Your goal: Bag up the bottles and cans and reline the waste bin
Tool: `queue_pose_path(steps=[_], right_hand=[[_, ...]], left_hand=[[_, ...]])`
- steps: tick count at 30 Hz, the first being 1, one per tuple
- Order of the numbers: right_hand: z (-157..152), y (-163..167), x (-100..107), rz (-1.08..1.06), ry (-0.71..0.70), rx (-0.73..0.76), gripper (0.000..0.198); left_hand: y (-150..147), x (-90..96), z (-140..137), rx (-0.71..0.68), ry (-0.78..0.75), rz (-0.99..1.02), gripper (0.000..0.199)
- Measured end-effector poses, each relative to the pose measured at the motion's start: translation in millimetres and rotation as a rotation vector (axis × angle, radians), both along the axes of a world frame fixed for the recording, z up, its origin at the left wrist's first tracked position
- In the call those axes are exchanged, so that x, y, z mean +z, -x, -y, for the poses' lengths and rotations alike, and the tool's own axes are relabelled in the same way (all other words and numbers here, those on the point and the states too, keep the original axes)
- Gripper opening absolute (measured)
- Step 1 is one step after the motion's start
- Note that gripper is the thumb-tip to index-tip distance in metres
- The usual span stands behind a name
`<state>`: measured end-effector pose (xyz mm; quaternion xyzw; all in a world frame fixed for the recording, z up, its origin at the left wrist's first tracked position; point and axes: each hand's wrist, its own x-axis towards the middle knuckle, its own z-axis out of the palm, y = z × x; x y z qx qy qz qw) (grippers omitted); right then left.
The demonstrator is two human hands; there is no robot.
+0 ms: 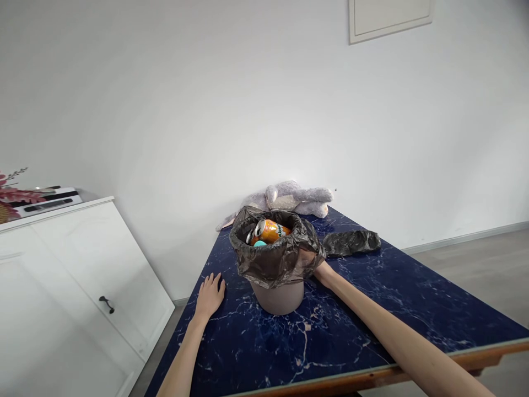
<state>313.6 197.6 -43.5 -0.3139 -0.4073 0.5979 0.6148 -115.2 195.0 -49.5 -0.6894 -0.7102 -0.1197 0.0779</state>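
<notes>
A grey-brown bin [278, 299] stands on the table, lined with a black plastic garbage bag [268, 267] folded over its rim. Inside lie an orange soda can [273, 230], another can partly hidden beside it, and something turquoise [259, 243]. My left hand [210, 295] rests flat on the tabletop left of the bin, fingers spread, holding nothing. On the other side, my right hand [316, 264] reaches beneath the bag's overhanging edge, against the bin's right side. Its fingers are mostly covered by the thin plastic, so their grip cannot be made out.
The table [264, 358] has a dark blue marbled top. Behind the bin, a grey plush toy [289, 196] lies against the wall. A bunched black plastic bag [351, 243] sits to the right. A white cabinet [82, 298] stands at the left.
</notes>
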Motion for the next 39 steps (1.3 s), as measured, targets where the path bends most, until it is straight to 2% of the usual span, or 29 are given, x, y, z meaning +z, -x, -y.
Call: queue_pose_path(steps=[7,13,22,28,39], right_hand=[[2.2,-0.5,0.3,0.006,-0.004,0.002,0.036],[4.3,-0.5,5.4,0.000,-0.005,-0.011,0.048],[8.0,0.1,9.0,-0.012,-0.028,-0.016,0.046],[9.4,0.3,9.4,0.004,-0.027,-0.034,0.038],[10.9,0.9,13.8,0.010,-0.018,-0.049,0.051]], left_hand=[[0.1,0.7,0.7,-0.004,-0.004,0.002,0.063],[-0.1,-0.1,0.1,-0.001,-0.011,0.000,0.062],[-0.6,-0.4,0.0,0.006,0.005,0.003,0.063],[0.2,-0.4,-0.6,0.002,-0.002,0.004,0.064],[0.7,-1.8,-0.9,0.000,-0.022,0.003,0.064]])
